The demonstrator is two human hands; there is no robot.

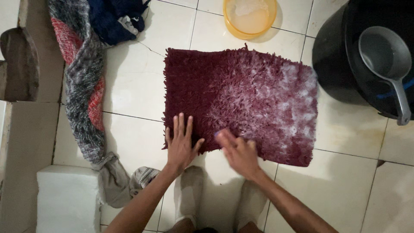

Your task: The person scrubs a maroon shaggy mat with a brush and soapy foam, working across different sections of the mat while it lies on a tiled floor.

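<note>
A white block [67, 198] sits at the lower left of the tiled floor [133, 86]. The left hand [180, 142] lies flat, fingers spread, on the maroon shaggy mat's [239, 101] near edge; the right hand [239, 151] is blurred beside it, fingers roughly together. Beyond, a yellow basin [250, 17] holds soapy water; a grey scoop [386, 60] rests in a black bucket [334, 51].

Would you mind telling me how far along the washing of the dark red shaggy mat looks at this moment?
White suds already cover the right part of the dark red mat. Right now the left hand lies flat on its near edge while the right hand, blurred, rubs the pile beside it. The mat's left part shows no foam, and the striped cloth and dark blue cloth lie heaped aside. A grey scoop sits in the black bucket.
</note>
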